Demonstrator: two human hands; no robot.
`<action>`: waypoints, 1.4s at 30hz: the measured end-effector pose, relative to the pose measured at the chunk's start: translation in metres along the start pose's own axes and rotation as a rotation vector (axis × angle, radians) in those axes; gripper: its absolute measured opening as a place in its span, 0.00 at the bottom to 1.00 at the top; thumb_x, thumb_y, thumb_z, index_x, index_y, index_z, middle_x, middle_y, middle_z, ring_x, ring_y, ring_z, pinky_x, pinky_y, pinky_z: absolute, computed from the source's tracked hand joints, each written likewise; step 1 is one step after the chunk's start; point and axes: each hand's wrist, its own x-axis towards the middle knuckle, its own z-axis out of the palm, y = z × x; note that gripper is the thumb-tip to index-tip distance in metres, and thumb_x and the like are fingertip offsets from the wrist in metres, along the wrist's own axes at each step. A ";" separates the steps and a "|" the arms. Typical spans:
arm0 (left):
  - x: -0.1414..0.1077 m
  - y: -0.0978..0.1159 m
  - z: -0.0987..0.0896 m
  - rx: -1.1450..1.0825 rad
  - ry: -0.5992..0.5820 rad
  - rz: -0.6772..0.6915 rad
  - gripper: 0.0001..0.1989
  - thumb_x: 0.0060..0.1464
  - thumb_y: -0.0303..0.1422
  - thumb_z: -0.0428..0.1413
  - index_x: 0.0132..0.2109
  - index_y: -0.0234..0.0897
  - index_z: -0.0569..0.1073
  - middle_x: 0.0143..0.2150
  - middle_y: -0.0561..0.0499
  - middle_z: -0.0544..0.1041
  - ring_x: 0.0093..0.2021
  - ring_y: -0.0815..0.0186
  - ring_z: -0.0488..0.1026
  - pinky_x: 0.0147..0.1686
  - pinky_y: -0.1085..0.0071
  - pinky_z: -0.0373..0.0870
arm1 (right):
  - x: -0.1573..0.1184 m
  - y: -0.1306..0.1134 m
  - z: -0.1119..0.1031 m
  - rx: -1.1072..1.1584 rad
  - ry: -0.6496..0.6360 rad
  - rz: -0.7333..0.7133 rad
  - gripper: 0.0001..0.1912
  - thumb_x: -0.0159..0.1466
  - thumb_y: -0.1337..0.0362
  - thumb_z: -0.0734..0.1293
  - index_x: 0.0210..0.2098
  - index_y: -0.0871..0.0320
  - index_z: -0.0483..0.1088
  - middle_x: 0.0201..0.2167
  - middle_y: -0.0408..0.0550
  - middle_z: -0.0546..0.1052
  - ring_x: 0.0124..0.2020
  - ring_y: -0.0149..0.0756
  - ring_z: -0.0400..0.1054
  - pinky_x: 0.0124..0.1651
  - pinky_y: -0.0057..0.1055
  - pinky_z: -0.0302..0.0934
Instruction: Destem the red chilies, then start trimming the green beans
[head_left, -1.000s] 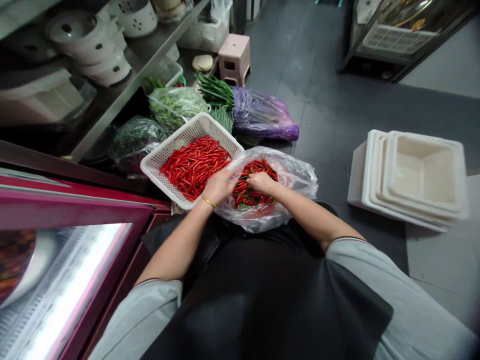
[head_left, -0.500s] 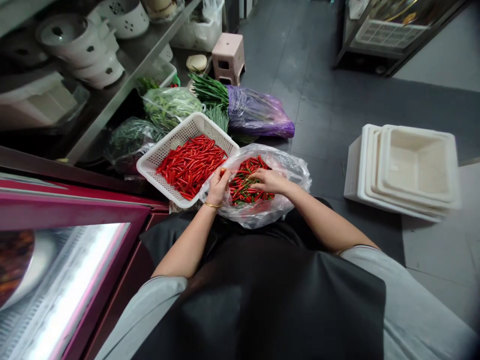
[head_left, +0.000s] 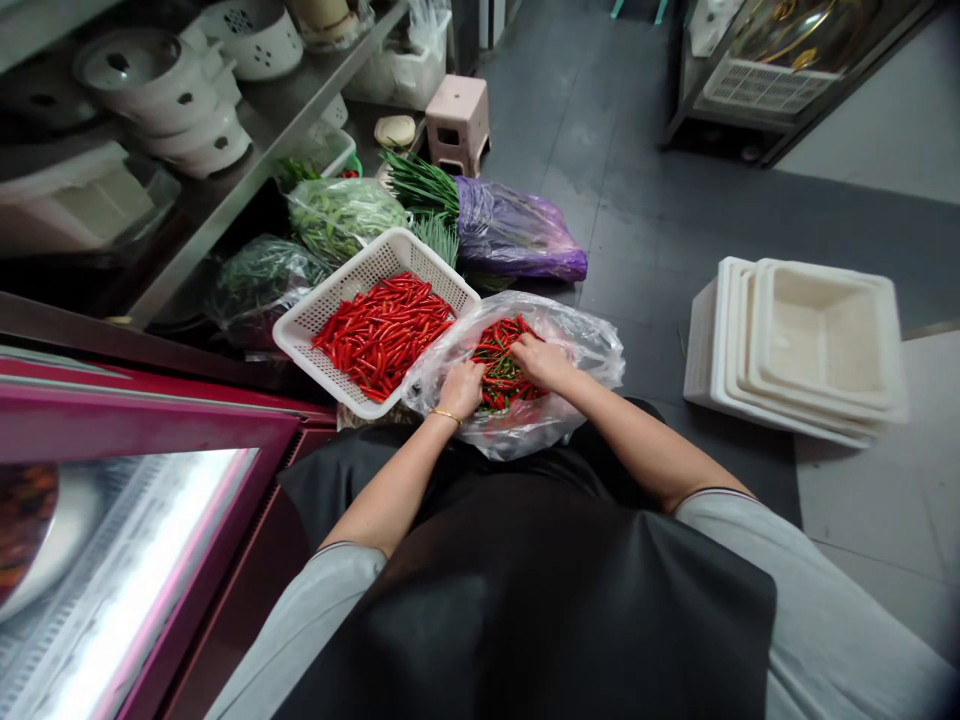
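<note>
- Left hand [head_left: 463, 388] has shifted inward to the green-stemmed chillies [head_left: 498, 372] inside the clear bag [head_left: 514, 437].
- Right hand [head_left: 541, 360] works there too, apart from it; grips: cannot tell.
- White basket [head_left: 341, 292] alongside holds red chillies [head_left: 386, 335].

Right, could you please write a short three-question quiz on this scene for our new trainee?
1. Multiple choice: what is the right hand reaching into?
A) the purple bag
B) the clear plastic bag
C) the pink stool

2. True or false: the left hand has a bracelet at its wrist.

3. Fill the gap: beside the clear plastic bag, a perforated white basket holds ____-coloured chillies.

Key: 1. B; 2. true; 3. red.
</note>
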 end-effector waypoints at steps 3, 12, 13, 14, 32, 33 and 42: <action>-0.002 -0.013 -0.005 -0.121 0.121 -0.091 0.16 0.55 0.23 0.47 0.48 0.32 0.74 0.45 0.40 0.76 0.46 0.58 0.73 0.49 0.62 0.68 | -0.012 0.006 0.008 -0.026 -0.006 0.114 0.21 0.70 0.62 0.49 0.47 0.62 0.70 0.47 0.62 0.70 0.42 0.43 0.67 0.39 0.33 0.57; -0.005 0.001 -0.010 0.026 0.053 0.096 0.17 0.54 0.22 0.46 0.49 0.31 0.73 0.46 0.38 0.75 0.49 0.56 0.70 0.50 0.59 0.64 | 0.013 -0.037 0.036 0.097 -0.101 -0.031 0.19 0.69 0.63 0.53 0.45 0.63 0.72 0.44 0.59 0.73 0.36 0.40 0.69 0.35 0.31 0.58; -0.004 0.004 -0.007 0.040 0.022 0.113 0.17 0.55 0.23 0.45 0.49 0.31 0.72 0.45 0.38 0.75 0.49 0.55 0.70 0.50 0.57 0.64 | 0.011 -0.035 0.034 0.137 -0.080 -0.045 0.18 0.69 0.63 0.53 0.44 0.64 0.72 0.42 0.58 0.73 0.36 0.39 0.69 0.35 0.31 0.58; -0.004 0.006 -0.005 0.038 -0.004 0.130 0.16 0.56 0.24 0.45 0.47 0.31 0.73 0.44 0.38 0.75 0.47 0.55 0.71 0.50 0.57 0.63 | 0.007 -0.031 0.030 0.197 -0.059 -0.077 0.18 0.69 0.63 0.54 0.41 0.65 0.72 0.40 0.57 0.74 0.36 0.38 0.69 0.36 0.31 0.58; 0.007 -0.043 -0.027 -0.263 0.244 -0.197 0.08 0.52 0.26 0.48 0.25 0.37 0.63 0.29 0.49 0.69 0.35 0.63 0.66 0.41 0.65 0.65 | 0.066 -0.031 0.036 0.008 -0.004 -0.183 0.20 0.67 0.65 0.57 0.57 0.63 0.64 0.49 0.61 0.71 0.50 0.46 0.62 0.50 0.39 0.53; 0.009 -0.045 -0.030 -0.263 0.259 -0.192 0.08 0.52 0.27 0.48 0.26 0.37 0.63 0.29 0.49 0.68 0.35 0.63 0.66 0.41 0.65 0.65 | 0.056 -0.025 0.039 0.005 -0.020 -0.208 0.19 0.68 0.66 0.54 0.54 0.63 0.67 0.46 0.60 0.72 0.48 0.45 0.63 0.48 0.38 0.53; -0.014 -0.018 -0.035 -0.232 -0.060 0.048 0.07 0.54 0.28 0.48 0.29 0.37 0.68 0.30 0.48 0.71 0.32 0.64 0.67 0.36 0.68 0.65 | -0.022 0.019 0.026 0.082 0.040 -0.060 0.19 0.69 0.63 0.54 0.51 0.62 0.71 0.45 0.59 0.72 0.45 0.41 0.65 0.47 0.34 0.54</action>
